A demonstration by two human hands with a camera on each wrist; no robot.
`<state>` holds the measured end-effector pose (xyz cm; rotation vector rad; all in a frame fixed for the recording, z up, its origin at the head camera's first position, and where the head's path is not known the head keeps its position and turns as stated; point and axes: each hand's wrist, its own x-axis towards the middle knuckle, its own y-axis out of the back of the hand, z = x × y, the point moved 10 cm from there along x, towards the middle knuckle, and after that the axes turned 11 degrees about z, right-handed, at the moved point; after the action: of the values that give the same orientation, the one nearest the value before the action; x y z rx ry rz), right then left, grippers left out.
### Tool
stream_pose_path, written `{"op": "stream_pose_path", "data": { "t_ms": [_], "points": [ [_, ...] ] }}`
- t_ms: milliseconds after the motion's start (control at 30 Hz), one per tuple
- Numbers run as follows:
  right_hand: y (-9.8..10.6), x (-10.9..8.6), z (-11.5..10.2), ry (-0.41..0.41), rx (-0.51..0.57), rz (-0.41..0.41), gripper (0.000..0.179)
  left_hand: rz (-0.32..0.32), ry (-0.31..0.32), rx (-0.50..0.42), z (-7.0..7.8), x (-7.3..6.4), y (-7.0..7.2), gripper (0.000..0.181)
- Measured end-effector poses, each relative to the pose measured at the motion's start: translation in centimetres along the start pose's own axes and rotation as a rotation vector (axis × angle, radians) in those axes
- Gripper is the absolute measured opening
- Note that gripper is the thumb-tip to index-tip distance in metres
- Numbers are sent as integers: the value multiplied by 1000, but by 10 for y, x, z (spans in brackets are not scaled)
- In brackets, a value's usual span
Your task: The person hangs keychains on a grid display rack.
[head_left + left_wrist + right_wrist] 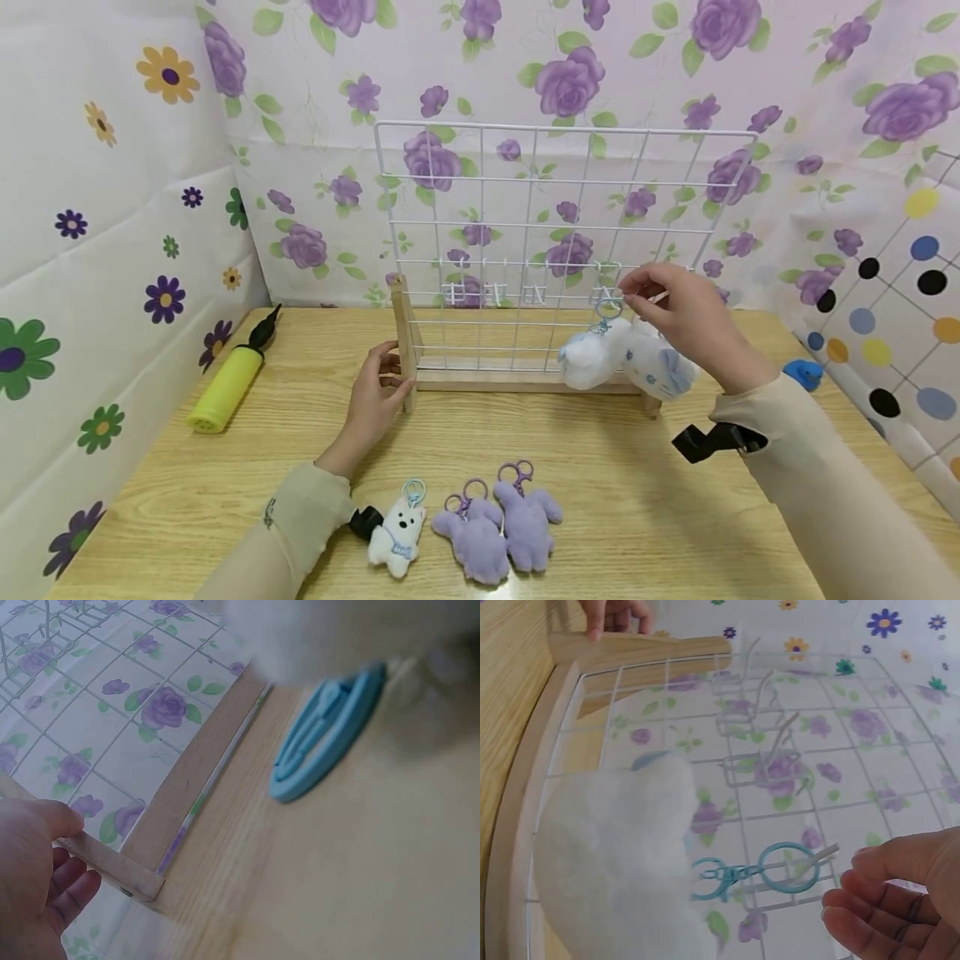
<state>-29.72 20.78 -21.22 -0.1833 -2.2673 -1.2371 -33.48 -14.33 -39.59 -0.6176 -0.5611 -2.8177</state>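
A white wire grid rack [510, 223] stands in a wooden base [495, 383] and carries several white hooks [495, 293]. My left hand [377, 383] grips the wooden upright [406, 333] at the rack's left end, thumb in front and fingers curled behind. Two white plush keychains with blue parts hang at the right: one plush [588, 358] and a bow-wearing plush [656, 367]. A blue ring [787, 866] loops over a hook in the right wrist view. Just beside that hook, apart from the ring, my right hand [686, 321] has loosely bent fingers with nothing between them.
A white bear keychain [399, 533] and two purple plush keychains [480, 537] [528, 525] lie at the table's front. A yellow hand pump [228, 387] lies at left, a small blue object [804, 374] at right. Flowered cloth hangs behind.
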Motion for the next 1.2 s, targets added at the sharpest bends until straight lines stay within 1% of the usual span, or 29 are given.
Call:
{"op": "stream_pose_path", "data": {
  "t_ms": [67, 133, 333, 533, 667, 867, 1067, 1200],
  "points": [
    [5, -1, -3, 5, 5, 23, 17, -2, 4, -2, 0, 0, 0, 62],
    [9, -2, -8, 27, 6, 47, 17, -3, 4, -3, 0, 0, -1, 62],
    [24, -11, -26, 131, 10, 141, 16, -1, -3, 3, 2, 0, 0, 61],
    [29, -24, -40, 189, 33, 171, 20, 2, -10, 5, 3, 0, 1, 60],
    [28, -34, -49, 232, 42, 188, 22, 0, -6, 5, 1, 0, 0, 60],
    [22, -50, -56, 280, 91, 203, 24, -3, 2, 4, 0, 0, 0, 61],
    [8, -64, -58, 302, 155, 191, 27, -3, -1, 12, 0, 0, 0, 59],
    [-3, -72, -60, 321, 200, 165, 29, -1, -6, 10, 0, 0, 1, 60]
  ]
}}
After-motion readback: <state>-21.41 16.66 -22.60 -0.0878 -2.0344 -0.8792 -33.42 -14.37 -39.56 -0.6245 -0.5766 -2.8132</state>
